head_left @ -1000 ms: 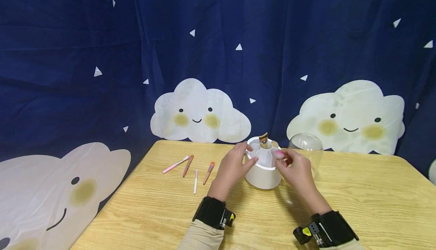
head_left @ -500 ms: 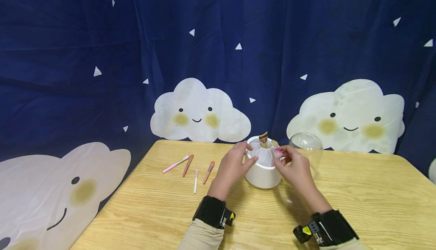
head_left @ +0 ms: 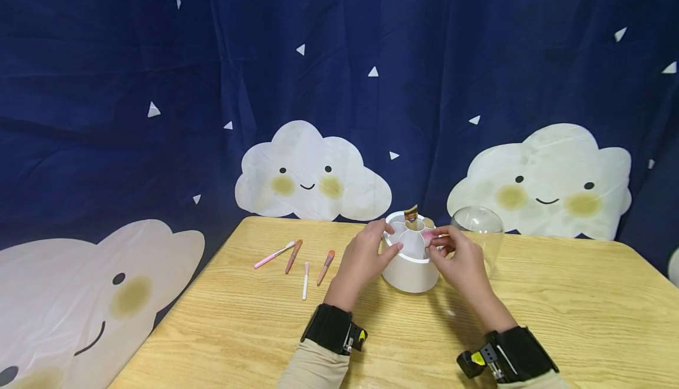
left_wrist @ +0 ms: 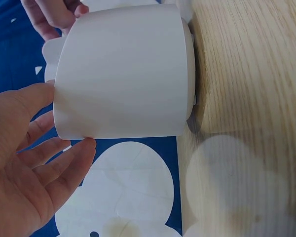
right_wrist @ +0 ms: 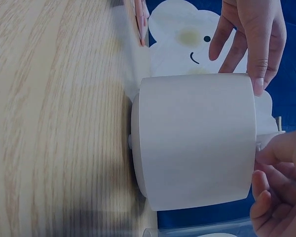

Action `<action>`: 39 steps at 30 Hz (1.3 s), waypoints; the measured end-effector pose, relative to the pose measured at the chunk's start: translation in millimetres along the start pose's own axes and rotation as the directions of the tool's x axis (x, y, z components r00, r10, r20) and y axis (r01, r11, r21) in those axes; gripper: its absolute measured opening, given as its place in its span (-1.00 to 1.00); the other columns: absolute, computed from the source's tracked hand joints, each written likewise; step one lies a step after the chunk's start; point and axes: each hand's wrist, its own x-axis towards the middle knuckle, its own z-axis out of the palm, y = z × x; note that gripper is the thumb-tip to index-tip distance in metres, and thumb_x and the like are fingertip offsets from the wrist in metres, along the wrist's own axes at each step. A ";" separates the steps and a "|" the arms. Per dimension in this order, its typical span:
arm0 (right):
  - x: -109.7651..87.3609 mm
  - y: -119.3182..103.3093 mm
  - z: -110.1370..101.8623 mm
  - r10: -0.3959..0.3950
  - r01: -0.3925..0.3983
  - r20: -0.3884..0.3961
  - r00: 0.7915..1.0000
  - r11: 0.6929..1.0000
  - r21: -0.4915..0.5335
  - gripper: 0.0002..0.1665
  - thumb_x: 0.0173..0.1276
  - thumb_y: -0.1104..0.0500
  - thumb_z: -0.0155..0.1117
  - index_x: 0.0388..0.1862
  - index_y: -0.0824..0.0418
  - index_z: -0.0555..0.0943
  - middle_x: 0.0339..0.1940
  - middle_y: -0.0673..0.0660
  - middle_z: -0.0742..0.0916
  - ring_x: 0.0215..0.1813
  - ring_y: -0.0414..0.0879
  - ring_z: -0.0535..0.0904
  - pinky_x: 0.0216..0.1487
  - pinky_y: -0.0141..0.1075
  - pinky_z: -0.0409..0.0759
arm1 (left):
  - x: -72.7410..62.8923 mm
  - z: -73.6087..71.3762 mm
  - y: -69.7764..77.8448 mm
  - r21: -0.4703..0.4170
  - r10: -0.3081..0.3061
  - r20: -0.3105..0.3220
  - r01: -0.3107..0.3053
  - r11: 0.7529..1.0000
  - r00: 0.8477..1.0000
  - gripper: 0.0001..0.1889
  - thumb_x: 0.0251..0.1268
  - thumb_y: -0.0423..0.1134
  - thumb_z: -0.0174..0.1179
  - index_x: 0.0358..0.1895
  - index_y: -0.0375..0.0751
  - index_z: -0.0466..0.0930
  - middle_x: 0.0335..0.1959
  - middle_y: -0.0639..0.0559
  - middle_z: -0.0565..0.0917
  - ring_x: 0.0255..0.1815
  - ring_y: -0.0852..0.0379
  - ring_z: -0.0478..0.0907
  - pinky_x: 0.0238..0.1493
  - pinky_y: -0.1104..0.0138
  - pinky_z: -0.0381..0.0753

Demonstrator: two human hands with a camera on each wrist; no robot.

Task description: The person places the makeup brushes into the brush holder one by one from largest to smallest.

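From my end, working left to right around the tub (head_left: 410, 275), I first see the pink brush (head_left: 272, 256) lying well to its left, aslant, its head beside the tip of the brown brush (head_left: 293, 257). Nearer the tub come the white brush (head_left: 305, 283) and the orange-tipped brush (head_left: 326, 268), on the same side. My left hand (head_left: 362, 262) is at the tub's left side, grasping it, thumb and fingers spread over its rim and wall; the left wrist view shows fingertips against that wall.

The tub stands upright on the table (head_left: 573, 300), divided inside, with the gold brush (head_left: 411, 217) upright in its middle cup. A tan tip (head_left: 428, 223) shows at the tub's back right. My right hand (head_left: 460, 259) is at the tub's right rim, thumb and forefinger pinching a pink item (head_left: 427, 236) at the right-hand compartment; fingers hide most of it, and I can't tell how deep it sits.

Just right of the tub, partly behind that hand, stands the clear dome (head_left: 480, 224). The blue curtain (head_left: 339, 29) hangs behind the tub.
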 end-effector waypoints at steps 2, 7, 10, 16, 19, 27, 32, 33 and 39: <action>-0.3 -0.2 0.2 0.002 -0.002 0.001 1.000 1.000 0.001 -0.73 0.16 0.42 0.39 -0.12 0.35 0.65 -0.33 0.22 0.80 -0.38 -0.14 0.60 -0.36 -0.46 0.57 | 0.0 -0.1 0.3 -0.001 -0.003 0.002 0.003 1.000 1.000 -0.65 0.43 0.01 0.27 0.08 -0.12 0.57 0.02 0.02 0.64 -0.18 0.15 0.57 -0.19 0.38 0.60; -1.4 -0.4 -0.2 0.018 -0.018 -0.014 1.000 0.999 -0.028 -0.75 0.17 0.39 0.41 -0.15 0.35 0.65 -0.38 0.19 0.77 -0.39 -0.11 0.57 -0.39 -0.51 0.50 | -0.2 0.0 0.8 0.000 -0.001 -0.003 0.001 1.000 1.000 -0.66 0.43 0.00 0.28 0.08 -0.13 0.57 0.07 0.01 0.65 -0.11 0.13 0.60 -0.11 0.33 0.64; -1.1 -0.4 -0.9 0.034 -0.035 -0.029 0.999 0.998 -0.058 -0.77 0.19 0.36 0.42 -0.17 0.34 0.64 -0.40 0.18 0.74 -0.40 -0.07 0.55 -0.42 -0.50 0.46 | -0.1 0.1 0.9 0.003 0.001 -0.008 -0.001 1.000 1.000 -0.66 0.42 -0.01 0.28 0.08 -0.13 0.58 0.07 0.01 0.65 -0.09 0.12 0.61 -0.09 0.32 0.64; -0.5 1.3 -1.7 0.045 -0.049 -0.050 0.998 0.995 -0.082 -0.80 0.20 0.36 0.39 -0.19 0.37 0.63 -0.41 0.19 0.72 -0.39 -0.02 0.55 -0.42 -0.47 0.46 | -0.2 -0.1 0.4 0.001 0.002 -0.014 -0.002 1.000 1.000 -0.66 0.42 0.00 0.28 0.07 -0.13 0.58 0.06 0.01 0.65 -0.15 0.14 0.59 -0.15 0.35 0.62; -0.8 1.9 -1.4 0.036 -0.041 -0.060 0.998 0.996 -0.084 -0.81 0.18 0.37 0.38 -0.21 0.36 0.63 -0.42 0.19 0.72 -0.40 -0.02 0.56 -0.42 -0.47 0.46 | -0.1 -0.4 0.2 0.004 0.000 -0.013 0.000 1.000 1.000 -0.66 0.42 0.00 0.28 0.08 -0.13 0.58 0.05 0.01 0.65 -0.17 0.14 0.58 -0.17 0.35 0.62; -0.9 0.5 -2.3 0.056 -0.060 -0.055 0.997 0.995 -0.085 -0.82 0.22 0.36 0.38 -0.19 0.36 0.63 -0.38 0.21 0.73 -0.36 0.01 0.57 -0.40 -0.46 0.46 | -0.6 -2.9 -0.1 0.008 -0.006 -0.021 0.007 1.000 1.000 -0.64 0.42 0.01 0.28 0.09 -0.11 0.58 0.12 0.02 0.66 0.10 0.09 0.64 0.03 0.23 0.66; -0.7 -0.2 -3.0 0.057 -0.061 -0.053 0.997 0.994 -0.087 -0.82 0.23 0.35 0.37 -0.18 0.36 0.64 -0.38 0.21 0.73 -0.36 0.01 0.57 -0.40 -0.45 0.46 | -0.3 -8.0 -0.8 0.002 -0.034 -0.014 0.034 0.999 0.999 -0.62 0.43 0.02 0.26 0.13 -0.12 0.57 0.18 -0.02 0.65 0.17 0.05 0.62 0.11 0.18 0.65; -0.6 -0.3 -3.1 0.058 -0.062 -0.052 0.997 0.994 -0.087 -0.82 0.23 0.35 0.37 -0.18 0.36 0.64 -0.38 0.21 0.73 -0.36 0.01 0.57 -0.41 -0.45 0.46 | 0.0 -8.9 -1.2 -0.001 -0.043 -0.012 0.043 0.999 0.999 -0.61 0.44 0.03 0.26 0.14 -0.12 0.57 0.19 -0.02 0.65 0.17 0.05 0.62 0.12 0.18 0.65; -0.6 0.3 -3.1 0.057 -0.062 -0.052 0.997 0.994 -0.093 -0.82 0.22 0.36 0.35 -0.19 0.36 0.64 -0.38 0.21 0.73 -0.37 0.00 0.57 -0.41 -0.44 0.46 | 1.0 -16.3 -5.9 -0.015 -0.079 -0.024 0.079 0.997 0.997 -0.60 0.43 0.02 0.27 0.16 -0.12 0.57 0.15 -0.02 0.68 0.12 0.05 0.65 0.05 0.17 0.67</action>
